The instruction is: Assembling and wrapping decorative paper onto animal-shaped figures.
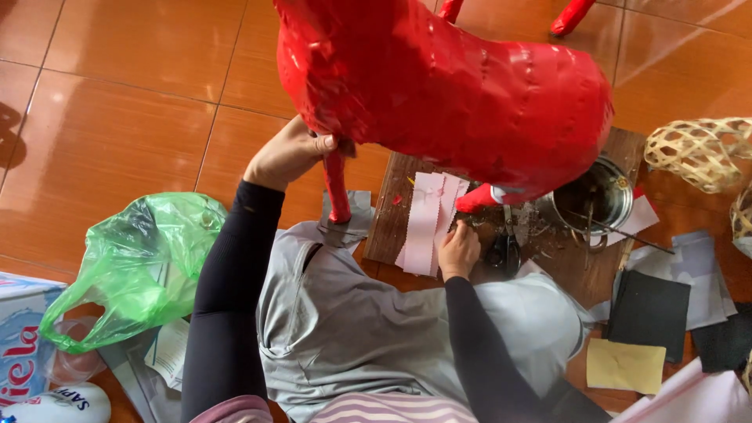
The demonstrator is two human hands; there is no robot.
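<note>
Left hand [288,153] grips red figure [446,86]; right hand [458,251] closed on pink strips [427,223] — metal pot [595,196] holds sticks.

left hand [288,153] grips red animal figure [446,86]; right hand [458,251] seemingly touches pink strips [427,223].

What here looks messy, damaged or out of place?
Nothing looks damaged. The red paper animal stands steadied by the left hand; the right hand rests by pink paper strips. Scraps litter the wooden board, and paper sheets lie scattered on the floor.
</note>
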